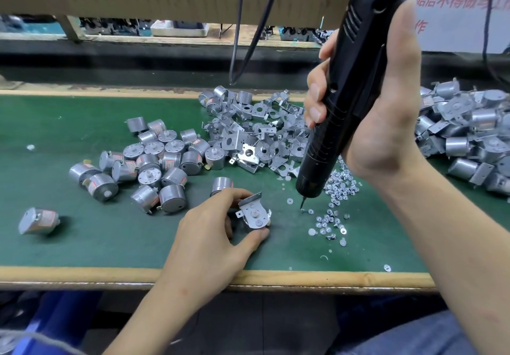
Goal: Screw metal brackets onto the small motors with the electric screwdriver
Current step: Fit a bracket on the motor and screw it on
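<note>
Near the front edge of the green mat (82, 238), the left hand (209, 233) pinches a bracketed motor (255, 215). Beside it, the right hand (386, 112) grips the electric screwdriver (339, 112), bit tip among loose screws (331, 222). Beyond lie bare motors (154, 161) and brackets (256, 131).

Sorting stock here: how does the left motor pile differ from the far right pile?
In the left pile the motors are bare; in the right pile they carry brackets. The left pile lies spread flat; the right pile is heaped. Both hold round silver motors on the green mat.
</note>
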{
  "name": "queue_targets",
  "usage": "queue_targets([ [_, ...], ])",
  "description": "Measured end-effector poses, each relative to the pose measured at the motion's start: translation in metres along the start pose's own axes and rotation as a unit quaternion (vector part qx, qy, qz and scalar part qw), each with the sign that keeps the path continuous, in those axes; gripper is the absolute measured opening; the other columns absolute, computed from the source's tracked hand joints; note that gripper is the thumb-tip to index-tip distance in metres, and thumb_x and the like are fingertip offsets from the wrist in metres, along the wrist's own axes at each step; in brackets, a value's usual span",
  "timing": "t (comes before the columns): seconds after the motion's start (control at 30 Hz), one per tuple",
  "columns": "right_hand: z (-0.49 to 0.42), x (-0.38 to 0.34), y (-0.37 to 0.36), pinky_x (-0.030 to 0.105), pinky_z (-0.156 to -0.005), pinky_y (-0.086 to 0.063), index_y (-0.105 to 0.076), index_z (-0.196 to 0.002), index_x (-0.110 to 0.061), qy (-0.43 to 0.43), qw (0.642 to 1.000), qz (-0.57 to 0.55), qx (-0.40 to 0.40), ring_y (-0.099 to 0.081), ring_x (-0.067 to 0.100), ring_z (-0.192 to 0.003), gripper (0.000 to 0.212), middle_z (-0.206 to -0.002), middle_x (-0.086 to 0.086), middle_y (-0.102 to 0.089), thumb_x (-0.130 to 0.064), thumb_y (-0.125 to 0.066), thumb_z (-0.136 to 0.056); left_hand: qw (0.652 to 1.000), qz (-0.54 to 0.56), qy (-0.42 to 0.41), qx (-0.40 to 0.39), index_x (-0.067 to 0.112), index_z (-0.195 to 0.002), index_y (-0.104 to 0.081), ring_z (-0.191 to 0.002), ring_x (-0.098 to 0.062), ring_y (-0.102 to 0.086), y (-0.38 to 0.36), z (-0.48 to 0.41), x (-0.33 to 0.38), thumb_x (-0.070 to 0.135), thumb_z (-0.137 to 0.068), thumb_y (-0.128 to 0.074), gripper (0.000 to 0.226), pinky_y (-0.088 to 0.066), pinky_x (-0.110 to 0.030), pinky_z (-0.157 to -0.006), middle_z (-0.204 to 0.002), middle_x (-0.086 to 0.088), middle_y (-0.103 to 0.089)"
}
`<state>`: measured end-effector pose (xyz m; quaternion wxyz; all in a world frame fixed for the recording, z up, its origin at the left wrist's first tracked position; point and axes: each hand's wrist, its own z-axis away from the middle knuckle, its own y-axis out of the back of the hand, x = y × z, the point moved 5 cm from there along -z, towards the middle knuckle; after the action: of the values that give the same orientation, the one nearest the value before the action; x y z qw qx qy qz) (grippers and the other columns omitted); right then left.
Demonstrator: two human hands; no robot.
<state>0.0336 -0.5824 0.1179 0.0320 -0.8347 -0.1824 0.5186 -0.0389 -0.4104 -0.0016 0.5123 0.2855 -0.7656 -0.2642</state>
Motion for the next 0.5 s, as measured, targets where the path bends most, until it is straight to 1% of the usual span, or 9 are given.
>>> queue_targets([
  [0.23,0.0005,0.0017,-0.0004,0.031,-0.055,-0.041,-0.056,-0.087,-0.012,-0.005,1.0,0.018,0.002,-0.048,0.023,-0.051,0.056,-0.065,0.005,-0.053,-0.053,-0.02,-0.098,1.0,-0.002,0.001,-0.002,0.034,-0.105,-0.062,-0.068,-0.007,-0.054,-0.0008,0.0004,-0.001,0.036,-0.072,-0.084,0.039,-0.036,-0.008,-0.062,-0.083,0.041,-0.053],
  [0.5,-0.0003,0.0019,0.0012,0.029,-0.055,-0.042,-0.058,-0.086,-0.013,-0.007,1.0,0.016,-0.006,-0.049,0.021,-0.05,0.055,-0.065,0.004,-0.055,-0.052,-0.022,-0.099,1.0,-0.002,0.001,-0.002,0.034,-0.104,-0.062,-0.07,-0.008,-0.054,-0.0015,0.0008,-0.0008,0.036,-0.073,-0.084,0.038,-0.037,-0.009,-0.063,-0.084,0.041,-0.053],
])
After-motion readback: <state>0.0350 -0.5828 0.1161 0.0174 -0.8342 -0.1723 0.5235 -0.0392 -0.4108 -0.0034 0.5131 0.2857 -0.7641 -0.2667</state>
